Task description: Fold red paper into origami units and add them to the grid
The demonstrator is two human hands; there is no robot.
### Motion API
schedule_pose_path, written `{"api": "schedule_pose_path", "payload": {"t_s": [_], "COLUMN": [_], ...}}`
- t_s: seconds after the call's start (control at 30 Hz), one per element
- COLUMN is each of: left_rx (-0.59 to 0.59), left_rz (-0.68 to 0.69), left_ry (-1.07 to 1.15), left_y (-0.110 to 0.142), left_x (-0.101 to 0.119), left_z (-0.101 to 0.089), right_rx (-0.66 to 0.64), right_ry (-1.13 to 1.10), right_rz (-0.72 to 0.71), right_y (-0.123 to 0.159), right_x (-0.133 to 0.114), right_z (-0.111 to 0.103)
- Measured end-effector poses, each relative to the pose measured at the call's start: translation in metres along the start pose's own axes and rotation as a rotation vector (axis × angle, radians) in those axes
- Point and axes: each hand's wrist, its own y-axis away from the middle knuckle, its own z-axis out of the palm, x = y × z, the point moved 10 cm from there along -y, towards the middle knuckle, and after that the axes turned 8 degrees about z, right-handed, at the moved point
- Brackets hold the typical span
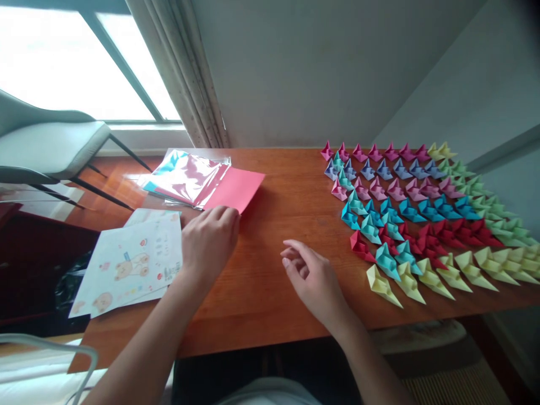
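Observation:
My left hand [213,236] is closed on the near edge of a pinkish-red sheet of paper [236,188]. The sheet's left part lies in or under a clear, shiny plastic sleeve [189,174]; glare hides which. Blue paper also shows in that sleeve. My right hand [311,278] hovers low over the wooden table, its fingers loosely bent and apart, with nothing in them. To its right stand rows of folded paper boats, the closest being a red boat [360,247] and a pale yellow boat [382,286].
Printed sheets with bear drawings [135,267] lie at the table's left side, partly over its edge. Boats in several colours cover the right of the table [270,315]. A grey chair [54,146] stands by the window, beside a curtain [181,73].

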Motion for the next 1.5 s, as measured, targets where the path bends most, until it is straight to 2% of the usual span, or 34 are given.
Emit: {"api": "schedule_pose_path", "payload": {"t_s": [0.1, 0.2, 0.3, 0.4, 0.53, 0.6, 0.67, 0.77, 0.83, 0.93, 1.03, 1.1, 1.17, 1.27, 1.37, 1.5], "left_rx": [-0.014, -0.005, -0.014, -0.037, -0.102, -0.126, -0.134, -0.125, -0.073, 0.091, 0.223, 0.183, 0.117, 0.008, -0.029, -0.066], "left_rz": [0.236, 0.337, 0.341, 0.314, 0.181, 0.105, 0.051, 0.001, -0.023, 0.021, 0.165, 0.302, 0.412, 0.432, 0.429, 0.419], "left_ry": [0.154, 0.334, 0.516, 0.652, 0.819, 0.884, 0.934, 0.987, 0.961, 0.746, 0.501, 0.468, 0.414, 0.371, 0.355, 0.364], "left_y": [0.021, 0.045, 0.062, 0.071, 0.079, 0.081, 0.082, 0.080, 0.077, 0.073, 0.078, 0.085, 0.093, 0.101, 0.103, 0.102], "left_x": [0.045, 0.064, 0.060, 0.049, 0.031, 0.025, 0.022, 0.020, 0.017, 0.019, 0.041, 0.066, 0.091, 0.110, 0.117, 0.116], "left_z": [-0.001, -0.001, 0.000, -0.001, 0.000, 0.002, 0.006, 0.012, 0.009, -0.014, -0.043, -0.047, -0.044, -0.026, -0.012, 0.002], "right_rx": [0.080, 0.264, 0.342, 0.265, 0.076, 0.024, 0.015, 0.075, 0.118, 0.112, 0.076, 0.067, 0.062, 0.062, 0.078, 0.117], "right_ry": [0.088, 0.355, 0.485, 0.439, 0.241, 0.159, 0.117, 0.100, 0.080, 0.015, -0.047, -0.046, -0.007, 0.078, 0.199, 0.373], "right_rz": [-0.065, -0.199, -0.270, -0.263, -0.217, -0.180, -0.122, -0.031, 0.021, 0.097, 0.134, 0.134, 0.115, 0.067, 0.023, -0.055], "right_y": [-0.005, 0.001, 0.012, 0.019, 0.026, 0.028, 0.029, 0.028, 0.027, 0.022, 0.015, 0.010, 0.005, 0.000, -0.003, -0.006], "right_x": [-0.005, -0.014, -0.016, -0.012, -0.006, -0.003, 0.001, 0.009, 0.012, 0.019, 0.022, 0.022, 0.019, 0.012, 0.007, 0.004], "right_z": [-0.004, -0.023, -0.042, -0.054, -0.053, -0.050, -0.048, -0.048, -0.049, -0.045, -0.039, -0.036, -0.034, -0.032, -0.031, -0.031]}}
